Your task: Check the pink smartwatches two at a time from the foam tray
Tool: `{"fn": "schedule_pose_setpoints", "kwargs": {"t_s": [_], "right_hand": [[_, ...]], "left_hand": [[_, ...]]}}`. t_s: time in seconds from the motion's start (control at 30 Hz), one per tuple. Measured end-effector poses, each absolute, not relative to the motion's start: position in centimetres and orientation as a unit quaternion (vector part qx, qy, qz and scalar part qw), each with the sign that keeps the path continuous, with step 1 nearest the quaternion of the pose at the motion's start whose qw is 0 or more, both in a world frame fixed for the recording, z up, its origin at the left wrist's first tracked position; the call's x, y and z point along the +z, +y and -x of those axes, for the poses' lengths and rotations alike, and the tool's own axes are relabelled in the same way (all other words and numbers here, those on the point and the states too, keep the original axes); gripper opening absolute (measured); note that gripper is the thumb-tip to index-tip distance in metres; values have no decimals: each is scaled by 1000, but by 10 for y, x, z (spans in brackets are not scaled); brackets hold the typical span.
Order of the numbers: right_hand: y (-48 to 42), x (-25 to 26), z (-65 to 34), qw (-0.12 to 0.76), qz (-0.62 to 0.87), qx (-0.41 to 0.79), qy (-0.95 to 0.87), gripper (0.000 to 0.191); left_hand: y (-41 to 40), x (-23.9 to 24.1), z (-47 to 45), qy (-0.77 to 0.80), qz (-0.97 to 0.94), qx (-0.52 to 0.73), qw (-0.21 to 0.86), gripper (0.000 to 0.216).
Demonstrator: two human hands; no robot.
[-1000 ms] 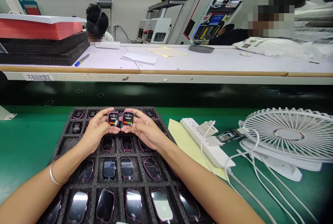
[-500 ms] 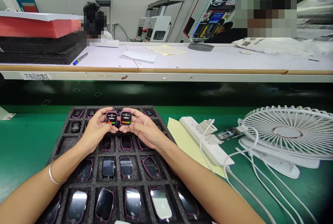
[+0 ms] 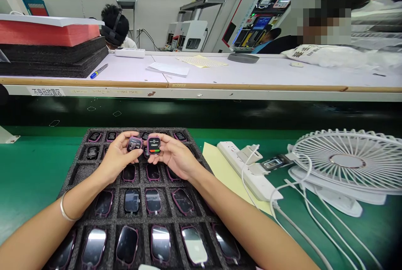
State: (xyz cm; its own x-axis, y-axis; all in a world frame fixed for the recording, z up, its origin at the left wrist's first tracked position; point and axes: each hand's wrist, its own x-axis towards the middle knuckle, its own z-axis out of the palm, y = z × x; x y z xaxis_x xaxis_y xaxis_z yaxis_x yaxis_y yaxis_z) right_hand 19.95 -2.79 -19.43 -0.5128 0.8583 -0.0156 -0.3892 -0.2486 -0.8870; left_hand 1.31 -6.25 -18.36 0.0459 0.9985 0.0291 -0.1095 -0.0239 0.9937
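Note:
Over the far part of a black foam tray [image 3: 141, 219], my left hand [image 3: 119, 157] grips a smartwatch [image 3: 134, 144] whose lit screen shows white text. Its thumb presses on the lower part of that screen. Beside it, my right hand [image 3: 176, 155] holds a second smartwatch [image 3: 153, 144] with a purple frame. That screen has white text, a grey button and a red and green strip at the bottom. Below the hands, several dark-screened watches [image 3: 153, 201] lie in the tray's compartments. Watches in the far rows, such as one at the left [image 3: 92, 152], show lit text.
Right of the tray are a yellow sheet [image 3: 213, 157], a white power strip [image 3: 232, 157] with plugs and cables, and a white fan [image 3: 348, 161]. A raised shelf [image 3: 204, 77] crosses behind, bearing foam sheets [image 3: 50, 56] and a pen [image 3: 99, 71]. People sit beyond it.
The left watch's screen has gone from the red and green strip to white text, and that watch is tilted. The left thumb now lies on its screen. The right watch shows the same display.

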Motion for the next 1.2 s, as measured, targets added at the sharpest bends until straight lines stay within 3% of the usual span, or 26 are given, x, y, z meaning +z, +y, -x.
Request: {"fn": "schedule_pose_setpoints", "kwargs": {"t_s": [0.1, 0.33, 0.43, 0.67, 0.9, 1.2], "right_hand": [[-29, -193, -200, 422, 254, 743, -453, 43], [-40, -192, -195, 395, 259, 722, -506, 63], [-43, -195, -190, 377, 260, 725, -514, 58], [-41, -203, -177, 358, 291, 719, -519, 36], [-40, -207, -177, 365, 314, 711, -512, 24], [-45, -206, -178, 332, 266, 716, -554, 58]], "left_hand": [[-62, -180, -12, 438, -492, 510, 553, 70], [-75, -164, 28, 418, -549, 437, 577, 61], [-92, -163, 72, 461, -584, 409, 528, 59], [-128, -196, 155, 610, -690, 270, 281, 52], [-120, -211, 152, 594, -728, 212, 269, 57], [-115, -211, 169, 566, -778, 172, 213, 57]]}}
